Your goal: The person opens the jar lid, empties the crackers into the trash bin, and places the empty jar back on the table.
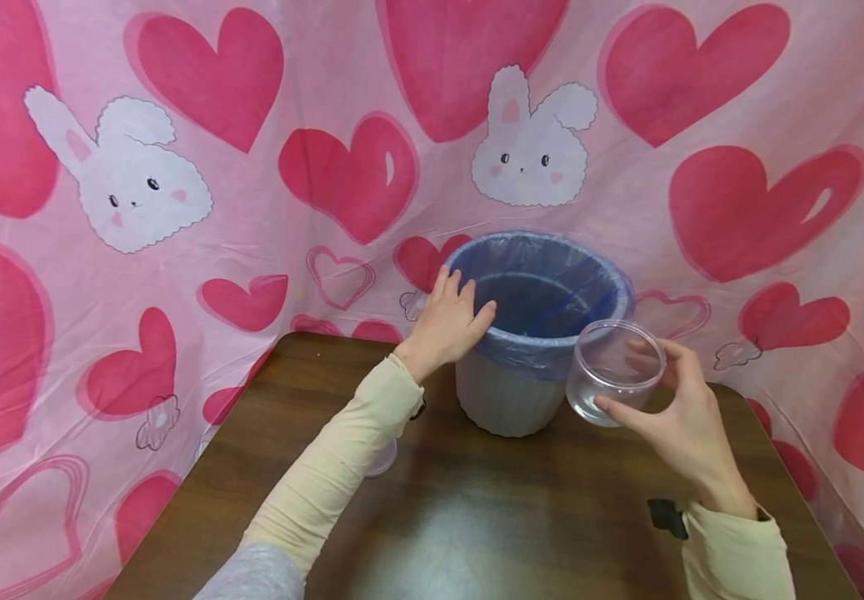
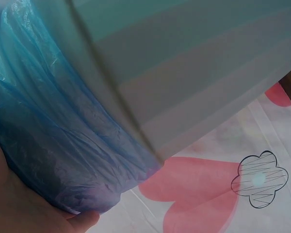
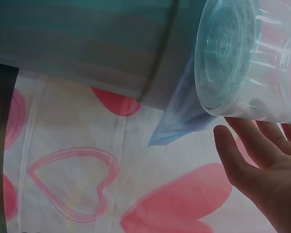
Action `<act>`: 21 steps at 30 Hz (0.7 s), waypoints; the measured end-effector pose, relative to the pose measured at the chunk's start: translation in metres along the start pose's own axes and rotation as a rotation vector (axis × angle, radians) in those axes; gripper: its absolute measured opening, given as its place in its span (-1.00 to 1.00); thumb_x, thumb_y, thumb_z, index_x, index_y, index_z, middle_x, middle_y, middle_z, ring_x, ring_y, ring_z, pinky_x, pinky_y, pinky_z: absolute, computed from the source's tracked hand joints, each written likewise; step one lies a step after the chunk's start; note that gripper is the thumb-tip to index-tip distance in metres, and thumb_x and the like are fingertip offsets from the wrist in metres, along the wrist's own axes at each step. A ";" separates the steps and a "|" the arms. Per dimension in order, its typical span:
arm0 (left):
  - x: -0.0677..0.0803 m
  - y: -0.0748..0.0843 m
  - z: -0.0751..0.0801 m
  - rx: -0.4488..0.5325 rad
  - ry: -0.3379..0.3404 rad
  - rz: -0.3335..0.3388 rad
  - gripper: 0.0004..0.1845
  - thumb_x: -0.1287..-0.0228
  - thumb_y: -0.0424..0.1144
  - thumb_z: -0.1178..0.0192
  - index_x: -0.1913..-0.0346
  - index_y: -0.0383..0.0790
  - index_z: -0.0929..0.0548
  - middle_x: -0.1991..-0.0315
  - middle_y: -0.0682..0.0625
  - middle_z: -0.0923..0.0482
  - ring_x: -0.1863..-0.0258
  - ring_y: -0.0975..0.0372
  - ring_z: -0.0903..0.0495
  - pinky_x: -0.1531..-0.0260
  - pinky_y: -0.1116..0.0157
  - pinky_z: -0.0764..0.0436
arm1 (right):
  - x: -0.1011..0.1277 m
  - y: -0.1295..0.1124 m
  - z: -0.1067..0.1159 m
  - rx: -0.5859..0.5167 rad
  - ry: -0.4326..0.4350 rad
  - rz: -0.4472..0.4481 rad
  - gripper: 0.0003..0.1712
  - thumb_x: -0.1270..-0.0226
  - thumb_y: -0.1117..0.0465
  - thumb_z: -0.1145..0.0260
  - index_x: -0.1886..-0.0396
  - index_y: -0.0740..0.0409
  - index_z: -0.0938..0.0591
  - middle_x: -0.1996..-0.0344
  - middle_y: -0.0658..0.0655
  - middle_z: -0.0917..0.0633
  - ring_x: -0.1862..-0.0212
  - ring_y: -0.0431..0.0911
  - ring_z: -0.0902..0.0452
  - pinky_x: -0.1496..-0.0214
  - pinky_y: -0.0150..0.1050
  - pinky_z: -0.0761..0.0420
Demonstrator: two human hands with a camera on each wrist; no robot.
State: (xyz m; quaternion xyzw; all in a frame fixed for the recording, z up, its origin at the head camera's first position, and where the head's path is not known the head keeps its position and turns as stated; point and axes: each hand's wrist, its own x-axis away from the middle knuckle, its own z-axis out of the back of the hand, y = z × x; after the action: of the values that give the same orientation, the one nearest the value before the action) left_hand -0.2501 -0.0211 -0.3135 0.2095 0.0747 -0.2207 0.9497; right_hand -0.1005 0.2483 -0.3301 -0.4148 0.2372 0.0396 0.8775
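1. Surface: I see a dark wood-grain table [image 1: 476, 517], hemmed in on three sides by a pink sheet [image 1: 252, 208] printed with hearts and white rabbits.
2. A grey bin [image 1: 506, 400] stands at the table's far edge, lined with a blue bag [image 1: 544, 292] folded over its rim.
3. My left hand [image 1: 446, 321] rests on the bin's left rim, fingers straight, lying on the liner.
4. My right hand [image 1: 682, 421] holds a clear plastic cup [image 1: 613, 371], pinched between thumb and fingers, tilted, just beside the bin's right side and off the table.
5. Only the right wrist view shows the cup's ribbed base.
6. Only the left wrist view shows the liner's creases against the palm.
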 end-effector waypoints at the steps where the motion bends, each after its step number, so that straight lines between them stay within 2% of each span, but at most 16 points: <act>1: 0.000 0.000 0.000 0.001 0.000 0.000 -0.24 -0.40 0.17 0.21 -0.44 -0.33 -0.20 -0.50 -0.26 0.00 -0.54 -0.07 0.22 -0.45 -0.09 -0.04 | 0.000 0.000 -0.001 -0.002 -0.003 0.005 0.03 0.20 0.19 -0.66 -0.32 -0.03 -0.31 -0.12 0.15 -0.59 0.00 -0.57 -0.42 -0.04 -0.54 -0.22; 7: 0.000 0.000 0.000 0.002 0.002 -0.002 -0.24 -0.40 0.17 0.20 -0.44 -0.33 -0.20 -0.50 -0.27 -0.01 -0.54 -0.07 0.21 -0.45 -0.08 -0.03 | 0.004 0.003 -0.005 -0.016 -0.010 0.020 0.04 0.23 0.21 -0.66 -0.30 0.02 -0.31 -0.11 0.15 -0.61 0.00 -0.53 -0.45 -0.01 -0.60 -0.23; 14: 0.000 -0.001 0.000 0.009 -0.009 0.000 -0.24 -0.40 0.17 0.20 -0.45 -0.32 -0.19 -0.51 -0.26 0.01 -0.54 -0.07 0.23 -0.46 -0.08 -0.02 | 0.009 0.006 -0.011 -0.029 -0.030 0.006 0.03 0.21 0.21 -0.66 -0.30 0.03 -0.31 -0.14 0.07 -0.56 0.00 -0.51 -0.44 -0.02 -0.56 -0.22; 21: 0.000 0.000 0.001 0.005 -0.021 0.011 -0.23 -0.40 0.18 0.19 -0.46 -0.31 -0.17 -0.52 -0.24 0.03 -0.54 -0.05 0.24 -0.46 -0.08 -0.03 | 0.014 0.008 -0.017 -0.027 -0.075 -0.026 0.05 0.18 0.15 -0.65 -0.33 0.03 -0.27 -0.17 0.08 -0.50 -0.06 -0.51 -0.39 -0.04 -0.52 -0.23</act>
State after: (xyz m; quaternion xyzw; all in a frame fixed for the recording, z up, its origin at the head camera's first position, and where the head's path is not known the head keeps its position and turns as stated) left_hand -0.2502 -0.0220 -0.3124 0.2100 0.0627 -0.2180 0.9510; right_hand -0.0966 0.2390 -0.3520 -0.4280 0.1982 0.0468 0.8805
